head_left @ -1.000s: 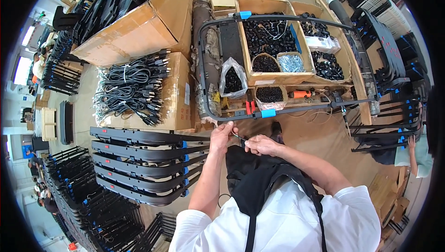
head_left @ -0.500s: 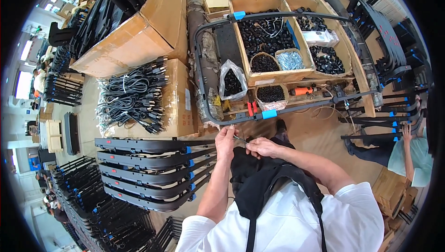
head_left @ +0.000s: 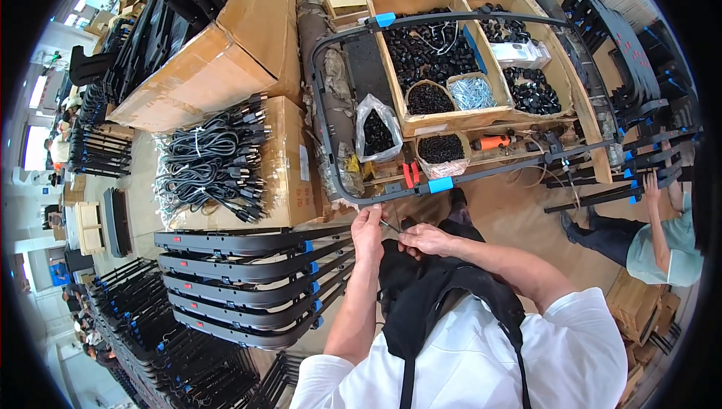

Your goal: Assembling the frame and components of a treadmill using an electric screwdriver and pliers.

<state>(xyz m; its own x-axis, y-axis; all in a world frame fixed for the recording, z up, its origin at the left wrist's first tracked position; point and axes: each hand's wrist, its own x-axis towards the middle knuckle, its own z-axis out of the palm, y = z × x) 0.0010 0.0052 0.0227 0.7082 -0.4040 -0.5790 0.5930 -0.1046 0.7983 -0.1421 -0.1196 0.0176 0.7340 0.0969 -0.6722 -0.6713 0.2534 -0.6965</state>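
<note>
My left hand [head_left: 368, 230] and my right hand [head_left: 425, 240] meet in front of my chest, pinching a small thin dark part [head_left: 390, 226] between their fingertips. They hover just below the near rail of a black metal tube frame [head_left: 391, 192] with blue tape marks. A black apron [head_left: 432, 292] hangs beneath my hands. What exactly the small part is cannot be made out.
Wooden trays [head_left: 451, 119] hold black fittings, a bag of screws and an orange tool. A cardboard box [head_left: 289, 161] carries coiled black cables [head_left: 210, 161]. Stacked black frames [head_left: 248, 281] lie to my left. Another person [head_left: 658, 240] crouches at the right.
The view has shifted slightly. My two hands stay together at the same spot by the frame rail, still working the small part.
</note>
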